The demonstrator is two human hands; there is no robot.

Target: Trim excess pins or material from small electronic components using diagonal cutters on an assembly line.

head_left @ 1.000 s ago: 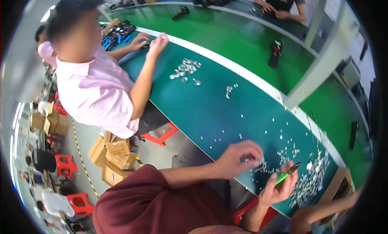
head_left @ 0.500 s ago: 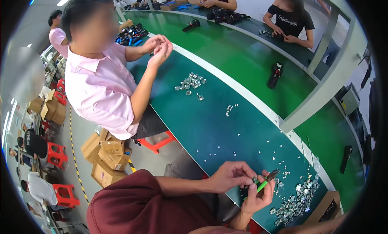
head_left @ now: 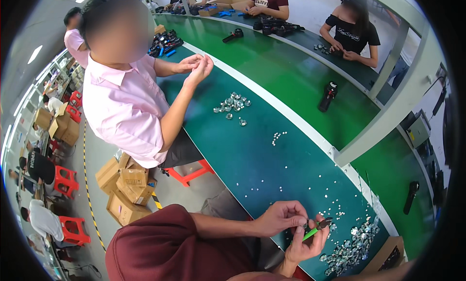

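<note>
My left hand (head_left: 281,218) pinches a small shiny part (head_left: 305,224) between thumb and fingertips, just above the table. In my right hand (head_left: 307,246) lies a pair of small pliers (head_left: 318,228) with green handles and dark jaws, which point up and right. The right fingertips also meet the small part, whose exact shape the fingers mostly hide. Beside the right hand a heap of clear, glittering faceted pieces (head_left: 350,247) covers the table. Tiny white bits (head_left: 335,203) are scattered beyond both hands.
A carton (head_left: 388,254) stands by the glittering heap. Left of me a co-worker in a pink shirt (head_left: 126,96) holds both hands over the green table (head_left: 213,140), near a smaller cluster of clear pieces (head_left: 232,103). A green conveyor (head_left: 286,67) carries dark devices past a white post (head_left: 383,121).
The pliers have dipped to a flatter angle in my right hand. My left hand keeps its pinch on the small part. The whole view has shifted slightly.
</note>
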